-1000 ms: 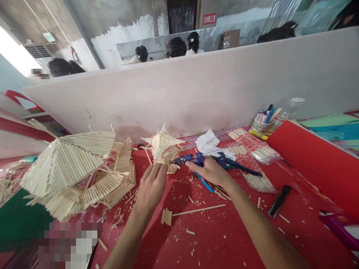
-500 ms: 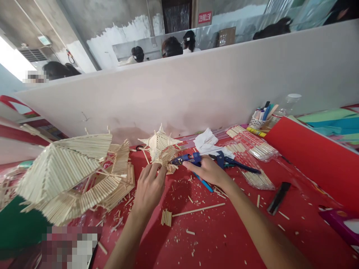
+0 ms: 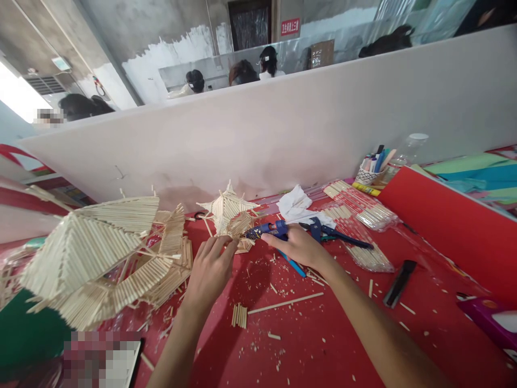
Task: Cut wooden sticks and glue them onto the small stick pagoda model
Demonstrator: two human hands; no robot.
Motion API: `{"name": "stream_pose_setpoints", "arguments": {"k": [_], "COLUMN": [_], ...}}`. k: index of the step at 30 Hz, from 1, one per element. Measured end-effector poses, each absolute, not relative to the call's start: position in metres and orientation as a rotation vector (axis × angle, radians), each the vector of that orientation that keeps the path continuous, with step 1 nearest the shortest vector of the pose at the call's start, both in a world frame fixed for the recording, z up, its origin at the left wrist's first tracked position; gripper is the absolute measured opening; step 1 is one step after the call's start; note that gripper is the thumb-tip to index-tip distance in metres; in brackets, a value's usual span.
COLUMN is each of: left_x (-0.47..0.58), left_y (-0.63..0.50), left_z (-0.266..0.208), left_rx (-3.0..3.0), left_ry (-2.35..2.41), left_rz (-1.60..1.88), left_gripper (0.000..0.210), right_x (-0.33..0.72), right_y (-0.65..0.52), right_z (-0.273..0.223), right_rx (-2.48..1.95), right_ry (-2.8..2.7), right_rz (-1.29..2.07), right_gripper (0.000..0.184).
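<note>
A blue glue gun (image 3: 278,228) is in my right hand (image 3: 302,245), its nozzle pointing left at a small pavilion model (image 3: 229,211) made of wooden sticks with a star-shaped roof. My left hand (image 3: 212,264) is at the model's near side, thumb and fingers pinched together close to the nozzle. Whatever lies between those fingertips is too small to make out. A larger stick-built pavilion (image 3: 84,248) with a wide pale roof stands to the left. In front of my hands, a row of short sticks (image 3: 239,316) lies beside one long stick (image 3: 286,303).
Wood crumbs litter the red table (image 3: 299,345). Dark blue cutting pliers (image 3: 343,236), crumpled white tissue (image 3: 295,202) and bagged sticks (image 3: 363,207) lie right of the glue gun. A black-handled cutter (image 3: 399,284) is farther right. A pale partition (image 3: 258,134) rises behind; people sit beyond it.
The view has shifted slightly. My left hand has moved very little, its fingertips still by the model. My right hand keeps the glue gun in nearly the same place.
</note>
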State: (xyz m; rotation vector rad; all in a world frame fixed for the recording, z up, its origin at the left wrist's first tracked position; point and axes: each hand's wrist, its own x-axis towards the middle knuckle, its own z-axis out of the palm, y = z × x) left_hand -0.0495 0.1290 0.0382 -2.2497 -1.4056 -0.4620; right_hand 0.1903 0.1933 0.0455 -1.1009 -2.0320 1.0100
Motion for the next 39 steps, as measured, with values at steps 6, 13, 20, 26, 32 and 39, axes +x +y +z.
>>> {"name": "stream_pose_setpoints", "arguments": {"k": [6, 13, 20, 26, 32, 39], "left_x": [-0.0505, -0.0514, -0.0521, -0.0526, -0.0526, -0.0526], "left_y": [0.1281, 0.1294, 0.1296, 0.1304, 0.1311, 0.1301], "left_z": [0.0406, 0.0385, 0.0380, 0.0371, 0.0360, 0.0363], "left_rx": [-2.264, -2.268, -2.269, -2.285, -2.288, -2.295], "left_ry": [-1.400, -1.402, -1.399, -1.411, -1.420, -1.430], "left_rz": [-0.417, -0.443, -0.463, -0.474, -0.510, -0.499], "left_gripper": [0.035, 0.032, 0.030, 0.030, 0.029, 0.029], "right_x": [0.1911, 0.1907, 0.1898, 0.1900, 0.1891, 0.1885], "right_y": [0.1938, 0.1929, 0.1929, 0.1926, 0.1920, 0.1925], "right_z": [0.0449, 0.0462, 0.0463, 0.0460, 0.0470, 0.0464], "right_rx": [-1.120, -1.124, -1.095, -1.099, -1.084, -1.092], "right_ry": [-2.032, -2.026, -2.026, -2.029, -2.018, -2.020], "right_rz": [0.999, 1.027, 1.021, 1.016, 1.016, 1.045], "right_gripper": [0.044, 0.044, 0.043, 0.044, 0.041, 0.042]}}
